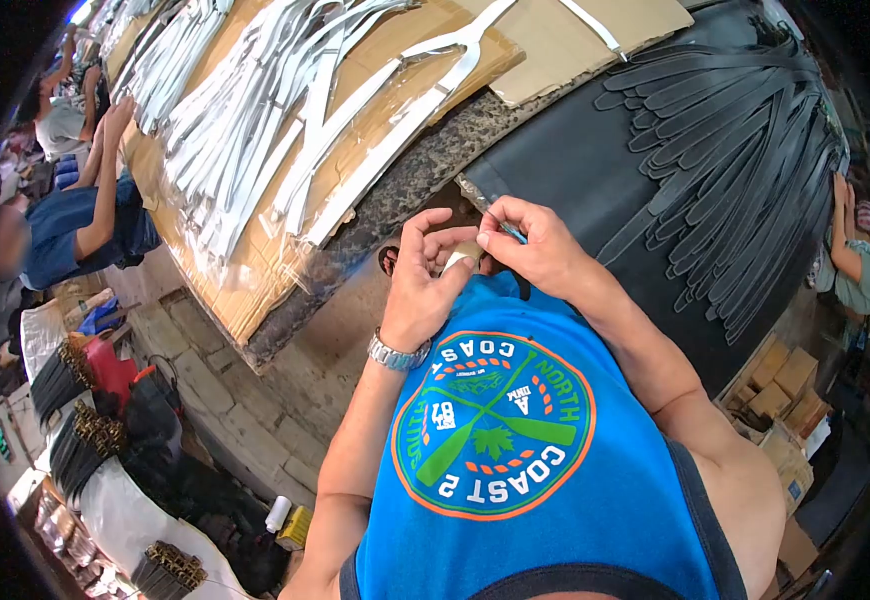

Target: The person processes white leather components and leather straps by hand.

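Close together in front of the blue shirt are my two hands. My left hand (425, 280), with a metal watch on its wrist, has curled fingers around a small pale piece (462, 254). Just right of it, my right hand (530, 240) pinches a thin tool with a blue part (513, 233), whose tip points up and left. White straps (265, 110) lie on cardboard at the upper left. Dark straps (735, 150) are fanned out over the black table surface at the upper right.
Cardboard sheets (395, 100) reach the table edge ahead. People sit or stand at the far left (85, 225) and far right (850, 265). Bundles of black straps (65, 380) lie at the lower left. Cardboard boxes (780, 385) are stacked at the right.
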`<move>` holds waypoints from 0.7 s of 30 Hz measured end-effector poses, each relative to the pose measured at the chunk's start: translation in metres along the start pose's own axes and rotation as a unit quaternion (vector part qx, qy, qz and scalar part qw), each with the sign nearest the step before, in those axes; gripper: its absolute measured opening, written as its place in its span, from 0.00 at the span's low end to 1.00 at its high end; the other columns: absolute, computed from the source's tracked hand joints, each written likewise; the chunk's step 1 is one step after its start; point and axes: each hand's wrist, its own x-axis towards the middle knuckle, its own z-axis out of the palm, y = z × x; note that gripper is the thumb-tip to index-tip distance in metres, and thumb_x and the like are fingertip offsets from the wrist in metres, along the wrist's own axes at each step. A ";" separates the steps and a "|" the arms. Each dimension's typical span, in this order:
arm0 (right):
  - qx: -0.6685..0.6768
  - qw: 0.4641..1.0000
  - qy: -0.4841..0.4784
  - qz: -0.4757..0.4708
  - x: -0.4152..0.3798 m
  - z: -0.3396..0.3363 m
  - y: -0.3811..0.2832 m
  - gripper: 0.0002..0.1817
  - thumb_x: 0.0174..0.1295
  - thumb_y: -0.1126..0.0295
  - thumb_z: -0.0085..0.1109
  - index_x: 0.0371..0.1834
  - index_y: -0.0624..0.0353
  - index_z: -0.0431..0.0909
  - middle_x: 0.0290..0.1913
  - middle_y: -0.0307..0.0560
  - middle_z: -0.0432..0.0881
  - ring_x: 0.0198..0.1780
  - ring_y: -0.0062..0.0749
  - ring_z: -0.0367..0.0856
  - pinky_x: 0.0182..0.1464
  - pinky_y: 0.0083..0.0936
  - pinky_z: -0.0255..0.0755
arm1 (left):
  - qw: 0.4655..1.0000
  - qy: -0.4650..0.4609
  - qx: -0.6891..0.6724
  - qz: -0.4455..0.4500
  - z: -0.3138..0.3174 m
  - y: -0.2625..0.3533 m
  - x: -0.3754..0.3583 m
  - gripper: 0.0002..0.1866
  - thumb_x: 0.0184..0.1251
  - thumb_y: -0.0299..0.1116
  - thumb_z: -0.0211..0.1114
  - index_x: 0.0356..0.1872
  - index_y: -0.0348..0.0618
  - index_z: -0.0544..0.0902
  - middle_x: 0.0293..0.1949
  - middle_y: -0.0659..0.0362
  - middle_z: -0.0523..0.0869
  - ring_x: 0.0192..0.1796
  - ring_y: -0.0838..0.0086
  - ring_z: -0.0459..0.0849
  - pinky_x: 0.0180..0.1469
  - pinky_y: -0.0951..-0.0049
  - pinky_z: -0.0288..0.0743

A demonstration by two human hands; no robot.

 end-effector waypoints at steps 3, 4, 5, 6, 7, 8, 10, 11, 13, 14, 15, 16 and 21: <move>0.039 0.999 0.003 0.029 0.000 -0.002 -0.002 0.06 0.70 0.72 0.59 0.37 0.62 0.75 0.34 0.40 0.81 0.32 0.24 0.85 0.35 0.21 0.81 | 1.000 0.005 -0.007 -0.002 -0.001 0.003 -0.001 0.24 0.67 0.18 0.60 0.63 0.39 0.67 0.53 0.51 0.83 0.52 0.73 0.84 0.53 0.75 0.79; 0.057 0.997 0.004 0.043 0.000 -0.003 -0.002 0.06 0.70 0.72 0.59 0.37 0.62 0.75 0.34 0.40 0.81 0.32 0.23 0.85 0.35 0.21 0.81 | 0.999 0.000 0.035 -0.017 -0.002 0.003 -0.001 0.21 0.67 0.19 0.60 0.61 0.38 0.69 0.54 0.52 0.83 0.52 0.74 0.84 0.53 0.76 0.78; 0.054 0.998 0.008 0.044 0.001 -0.003 -0.002 0.06 0.70 0.72 0.59 0.37 0.62 0.75 0.34 0.40 0.81 0.32 0.23 0.85 0.35 0.21 0.81 | 0.996 -0.004 0.078 -0.033 -0.005 0.003 -0.002 0.19 0.68 0.20 0.60 0.59 0.38 0.72 0.54 0.54 0.82 0.52 0.75 0.84 0.54 0.76 0.78; 0.051 0.998 0.012 0.045 0.001 -0.003 -0.001 0.06 0.70 0.71 0.59 0.37 0.61 0.75 0.35 0.40 0.81 0.32 0.23 0.85 0.34 0.21 0.80 | 0.994 -0.007 0.102 -0.036 -0.005 0.003 -0.002 0.17 0.68 0.21 0.60 0.58 0.38 0.74 0.55 0.55 0.82 0.52 0.76 0.84 0.54 0.76 0.78; 0.048 0.998 0.018 0.046 0.002 -0.004 0.000 0.06 0.70 0.71 0.59 0.37 0.61 0.75 0.35 0.40 0.81 0.31 0.23 0.85 0.34 0.21 0.80 | 0.991 -0.010 0.125 -0.040 -0.004 0.004 -0.002 0.16 0.68 0.22 0.60 0.57 0.38 0.77 0.55 0.56 0.82 0.52 0.76 0.84 0.54 0.76 0.78; 0.046 0.998 0.017 0.040 0.003 -0.006 0.004 0.06 0.70 0.71 0.59 0.38 0.61 0.75 0.35 0.40 0.81 0.32 0.23 0.85 0.35 0.20 0.80 | 0.991 -0.011 0.130 -0.031 -0.002 0.007 -0.002 0.15 0.69 0.22 0.60 0.56 0.38 0.79 0.55 0.58 0.82 0.52 0.77 0.83 0.54 0.76 0.77; 0.043 0.999 0.012 0.027 0.005 -0.008 0.010 0.07 0.70 0.70 0.60 0.39 0.61 0.74 0.35 0.41 0.81 0.33 0.22 0.84 0.36 0.20 0.78 | 0.993 -0.012 0.117 -0.022 0.000 0.009 -0.001 0.16 0.69 0.22 0.60 0.56 0.39 0.81 0.54 0.60 0.82 0.51 0.79 0.83 0.55 0.76 0.77; 0.034 0.999 0.021 0.016 0.002 -0.009 0.010 0.08 0.69 0.67 0.61 0.41 0.61 0.76 0.34 0.41 0.81 0.34 0.21 0.81 0.37 0.21 0.76 | 0.995 -0.013 0.100 -0.024 0.000 0.009 -0.001 0.17 0.69 0.22 0.60 0.58 0.40 0.81 0.54 0.61 0.83 0.51 0.79 0.82 0.56 0.75 0.77; 0.014 0.999 0.041 -0.006 -0.007 -0.008 0.002 0.13 0.68 0.62 0.62 0.44 0.61 0.79 0.33 0.39 0.82 0.37 0.19 0.76 0.40 0.23 0.72 | 0.997 -0.014 0.074 -0.022 -0.001 0.006 0.000 0.19 0.69 0.22 0.60 0.60 0.41 0.81 0.52 0.62 0.83 0.49 0.80 0.82 0.54 0.75 0.77; 0.028 0.999 0.038 0.025 -0.011 -0.011 0.007 0.13 0.69 0.61 0.61 0.45 0.61 0.78 0.34 0.39 0.82 0.37 0.19 0.76 0.40 0.23 0.72 | 0.998 -0.013 0.066 -0.018 -0.004 0.001 0.000 0.19 0.69 0.22 0.59 0.60 0.41 0.81 0.51 0.63 0.83 0.48 0.81 0.82 0.52 0.77 0.78; 0.042 0.997 0.034 0.056 -0.016 -0.015 0.012 0.14 0.69 0.60 0.61 0.46 0.61 0.78 0.34 0.39 0.81 0.37 0.19 0.76 0.40 0.22 0.72 | 0.998 -0.012 0.058 -0.014 -0.006 0.000 0.001 0.19 0.69 0.22 0.59 0.60 0.42 0.81 0.50 0.63 0.84 0.47 0.82 0.82 0.50 0.78 0.78; 0.055 0.994 0.030 0.086 -0.019 -0.018 0.016 0.15 0.70 0.60 0.60 0.47 0.61 0.78 0.34 0.40 0.81 0.37 0.20 0.76 0.40 0.22 0.72 | 0.998 -0.013 0.056 -0.024 -0.007 0.000 0.001 0.18 0.70 0.23 0.59 0.60 0.42 0.81 0.50 0.64 0.84 0.45 0.83 0.81 0.47 0.79 0.78; 0.081 0.993 -0.052 0.072 -0.024 -0.019 0.006 0.13 0.73 0.60 0.57 0.43 0.60 0.78 0.32 0.36 0.80 0.33 0.19 0.74 0.35 0.21 0.70 | 0.999 -0.002 0.017 -0.051 -0.008 -0.005 0.001 0.15 0.74 0.28 0.61 0.59 0.42 0.82 0.47 0.67 0.84 0.34 0.90 0.78 0.32 0.84 0.72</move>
